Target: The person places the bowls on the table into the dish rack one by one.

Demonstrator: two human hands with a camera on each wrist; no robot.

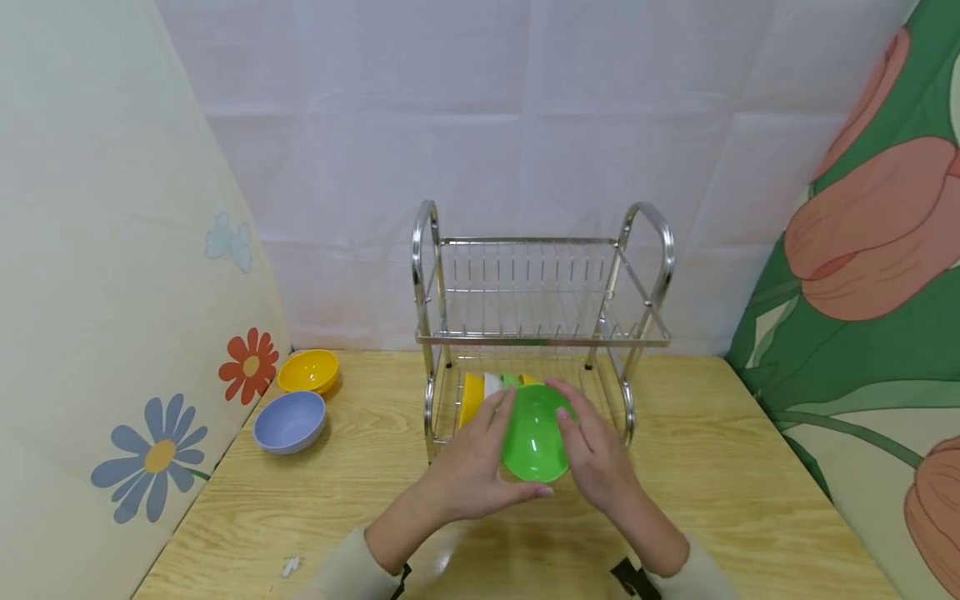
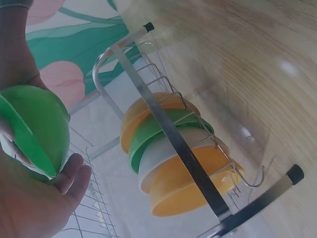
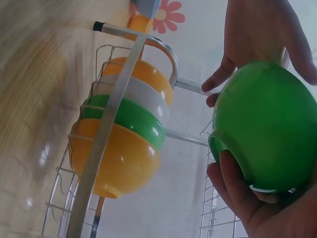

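Observation:
A bright green bowl [image 1: 534, 437] is held up in front of the dish rack, its hollow side facing me in the head view. My right hand [image 1: 603, 462] grips its right side, thumb at the rim and fingers behind, near the foot ring in the right wrist view. On the other side, my left hand [image 1: 468, 471] has its fingers stretched along the bowl, the thumb extended below it. On the rack's lower tier, a yellow bowl [image 2: 193, 186], a white bowl [image 3: 143, 99], a green bowl [image 3: 138, 121] and another yellow bowl [image 3: 116, 161] stand on edge in a row.
The two-tier metal dish rack [image 1: 543, 340] stands at the back of the wooden table [image 1: 750, 500]. To its left sit a yellow bowl [image 1: 309, 371] and a blue bowl [image 1: 290, 422], both hollow side up. A small white scrap [image 1: 291, 567] lies near the front left.

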